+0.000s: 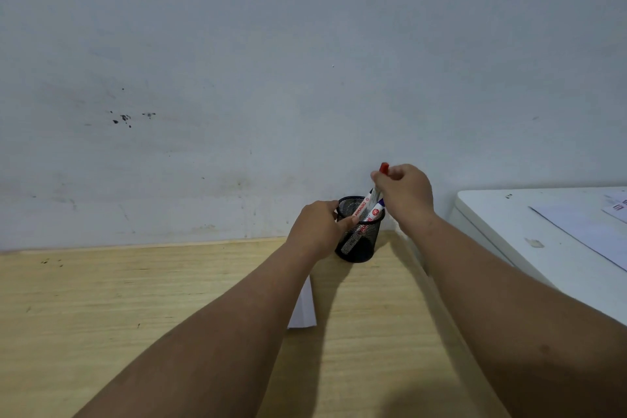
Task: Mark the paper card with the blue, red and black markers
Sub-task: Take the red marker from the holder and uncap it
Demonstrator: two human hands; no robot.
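Two bare forearms are stretched forward over a light wooden table (101, 299), and both hands are gathered at a black mesh pen cup (359, 241), which is stood at the far right corner of the table, close against a pale grey wall (271, 61). The left hand (319, 227) is wrapped around the left side of the cup, the fingers curled onto the rim and the thumb laid across the mesh, so that the cup is gripped. The right hand (405, 193) is held just above the cup's mouth with the fingers pinched shut around the upper end of a red marker (383, 168); only the red cap is shown above the knuckles, and the white barrel is slanted down into the cup. A blue marker (376, 209) is leaned inside the cup just beside the red one, its dark blue end shown at the rim under the right hand. Whether a black marker is in the cup cannot be told through the mesh. A white paper card (303, 310) is laid flat on the table nearer than the cup, mostly covered by the left forearm. To the right of the cup, apart from the table, a white cabinet (502, 224) is seen with sheets of paper (583, 227) laid on top.
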